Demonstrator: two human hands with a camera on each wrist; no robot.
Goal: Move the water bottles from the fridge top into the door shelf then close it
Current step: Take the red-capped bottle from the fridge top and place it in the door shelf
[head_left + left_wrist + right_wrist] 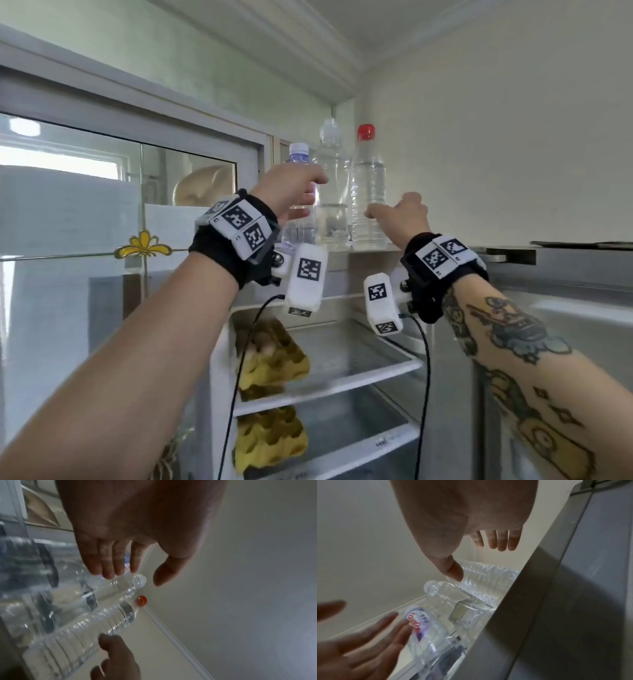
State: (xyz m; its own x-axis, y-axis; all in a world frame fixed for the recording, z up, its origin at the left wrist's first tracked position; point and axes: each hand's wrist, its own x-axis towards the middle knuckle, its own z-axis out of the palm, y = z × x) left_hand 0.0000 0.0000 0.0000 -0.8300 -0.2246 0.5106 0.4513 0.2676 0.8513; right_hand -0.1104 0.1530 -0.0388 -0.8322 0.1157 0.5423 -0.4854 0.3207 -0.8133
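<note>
Three clear water bottles stand in a row on the fridge top (pixel 373 247): a labelled one (pixel 298 226) on the left, a clear-capped one (pixel 330 178) in the middle, and a ribbed, red-capped one (pixel 368 192) on the right. My left hand (pixel 310 197) is open around the labelled bottle (pixel 426 631), fingers straight and thumb spread, not closed on it. My right hand (pixel 390 209) is open beside the red-capped bottle (pixel 488 577), its thumb at the bottle's side. The left wrist view shows the left hand (pixel 135 576) with a gap between thumb and fingers. The door shelf is hidden.
The fridge stands open below, with glass shelves (pixel 342 370) and two yellow egg cartons (pixel 270 356). Its grey door (pixel 565 308) hangs open on the right. A glass-fronted cabinet (pixel 102 205) is on the left. The wall (pixel 496 137) is close behind the bottles.
</note>
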